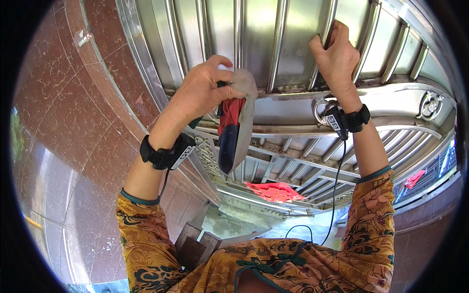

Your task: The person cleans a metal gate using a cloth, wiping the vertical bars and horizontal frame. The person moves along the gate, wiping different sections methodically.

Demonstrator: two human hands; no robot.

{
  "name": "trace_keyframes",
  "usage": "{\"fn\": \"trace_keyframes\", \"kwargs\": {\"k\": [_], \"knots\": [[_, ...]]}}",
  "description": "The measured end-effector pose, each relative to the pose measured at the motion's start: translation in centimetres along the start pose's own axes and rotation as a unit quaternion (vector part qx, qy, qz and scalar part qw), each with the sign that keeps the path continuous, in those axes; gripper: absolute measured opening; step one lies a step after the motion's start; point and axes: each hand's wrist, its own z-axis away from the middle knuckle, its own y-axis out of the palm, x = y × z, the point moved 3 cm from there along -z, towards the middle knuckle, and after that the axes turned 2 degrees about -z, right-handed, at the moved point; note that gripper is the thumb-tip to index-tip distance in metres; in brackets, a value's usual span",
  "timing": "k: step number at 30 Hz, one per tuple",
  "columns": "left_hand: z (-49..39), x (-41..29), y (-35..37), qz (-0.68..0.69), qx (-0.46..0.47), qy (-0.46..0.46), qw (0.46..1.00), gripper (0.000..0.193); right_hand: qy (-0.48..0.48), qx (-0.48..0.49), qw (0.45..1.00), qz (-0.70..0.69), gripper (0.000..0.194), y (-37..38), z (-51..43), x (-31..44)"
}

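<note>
My left hand pinches the upper end of a bundle of cloth, with grey, red and dark blue parts, that hangs down in front of a stainless steel gate. Part of the bundle is hidden behind my fingers. To the right, my right hand is curled around one of the gate's vertical steel bars, thumb on one side and fingers on the other. Dark grime lies along the ledge at the foot of the bars. Each wrist wears a black strapped device, with a cable running from it.
Red-brown tiled wall curves along the left. Below the bars are a steel panel with round ornaments and more rails. A red paper decoration is on the lower gate. A dark wooden object stands near my left elbow.
</note>
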Motion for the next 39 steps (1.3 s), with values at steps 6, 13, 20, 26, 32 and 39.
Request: {"fn": "trace_keyframes", "kwargs": {"k": [6, 13, 20, 26, 32, 39], "knots": [[-3.1, 2.8, 1.1, 0.056, -0.089, -0.009, 0.994, 0.037, -0.004, -0.009, 1.0, 0.0, 0.044, -0.2, -0.1, 0.2], [-6.3, 3.1, 1.3, 0.022, -0.172, 0.029, 0.984, 0.024, 0.004, -0.003, 1.0, -0.003, 0.047, -0.2, -0.2, 0.3], [-4.5, 1.3, -3.2, -0.112, -0.364, 0.007, 0.925, 0.03, 0.021, 0.0, 1.0, -0.012, 0.043, -0.2, -0.1, 0.4], [-5.7, 4.2, -4.7, -0.149, -0.3, -0.046, 0.941, 0.03, 0.018, -0.001, 1.0, -0.001, 0.044, -0.1, -0.1, 0.3], [-6.0, 5.4, -4.5, -0.125, -0.226, -0.079, 0.963, 0.037, 0.002, -0.008, 1.0, -0.015, 0.045, -0.4, -0.1, 0.4], [-5.0, 1.4, -2.7, -0.298, -0.264, -0.056, 0.915, 0.034, -0.007, 0.026, 1.0, 0.011, 0.047, -0.4, 0.3, 0.0]]}}
